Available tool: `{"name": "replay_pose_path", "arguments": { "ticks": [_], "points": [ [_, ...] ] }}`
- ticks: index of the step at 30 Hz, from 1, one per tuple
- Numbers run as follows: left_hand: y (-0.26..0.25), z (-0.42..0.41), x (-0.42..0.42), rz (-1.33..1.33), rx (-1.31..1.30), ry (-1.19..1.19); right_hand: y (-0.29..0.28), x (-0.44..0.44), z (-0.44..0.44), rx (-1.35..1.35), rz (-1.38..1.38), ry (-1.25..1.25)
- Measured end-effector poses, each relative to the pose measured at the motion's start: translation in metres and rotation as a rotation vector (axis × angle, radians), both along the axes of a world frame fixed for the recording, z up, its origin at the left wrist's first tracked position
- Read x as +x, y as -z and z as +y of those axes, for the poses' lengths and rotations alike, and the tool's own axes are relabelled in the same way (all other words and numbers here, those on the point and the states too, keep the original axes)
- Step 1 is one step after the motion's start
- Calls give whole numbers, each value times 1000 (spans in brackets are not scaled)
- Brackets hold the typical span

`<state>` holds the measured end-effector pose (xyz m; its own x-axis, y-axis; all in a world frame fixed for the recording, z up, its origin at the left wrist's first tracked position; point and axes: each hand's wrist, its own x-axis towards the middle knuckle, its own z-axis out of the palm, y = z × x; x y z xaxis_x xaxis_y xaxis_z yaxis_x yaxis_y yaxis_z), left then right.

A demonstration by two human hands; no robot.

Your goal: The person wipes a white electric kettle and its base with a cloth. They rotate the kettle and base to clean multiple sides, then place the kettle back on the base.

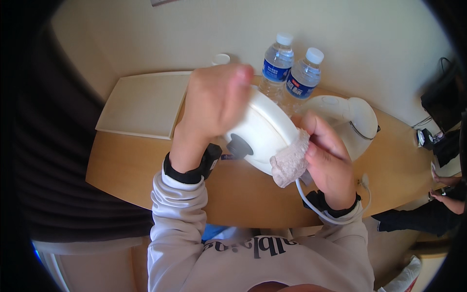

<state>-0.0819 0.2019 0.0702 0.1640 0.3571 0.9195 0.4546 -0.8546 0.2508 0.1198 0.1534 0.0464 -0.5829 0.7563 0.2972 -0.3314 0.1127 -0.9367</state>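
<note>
A white round kettle power base (263,120) is held up above the desk, tilted, with its dark grey centre connector (239,146) facing left. My left hand (217,100), blurred, is curled at the base's upper left edge. In my right hand (328,157) is a pale, nubby cloth (290,162), pressed over the rim on the right side. A white cord (324,217) runs from the base below my right wrist to a plug (364,180) on the desk. Behind my right hand stands a white electric kettle (359,124).
Two water bottles (279,62) stand upright near the wall, beyond the base. A flat white tray or board (146,104) lies on the wooden desk (124,160) at left. A white-lidded item (221,59) sits behind my left hand. Another person's arms (448,193) show far right.
</note>
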Motion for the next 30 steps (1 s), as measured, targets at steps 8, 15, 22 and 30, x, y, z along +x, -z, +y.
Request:
{"name": "replay_pose_path", "arguments": {
  "ticks": [8,15,22,30],
  "points": [
    [5,10,-1,63,28,61,-2,-13,-3,-21,-18,-9],
    [8,22,-22,-196,-221,107,8,-22,-8,148,-62,-34],
    [6,3,18,276,130,71,-4,-5,9,14,-60,15],
    [6,12,-6,171,27,108,7,-12,4,37,-159,-54]
  ]
}}
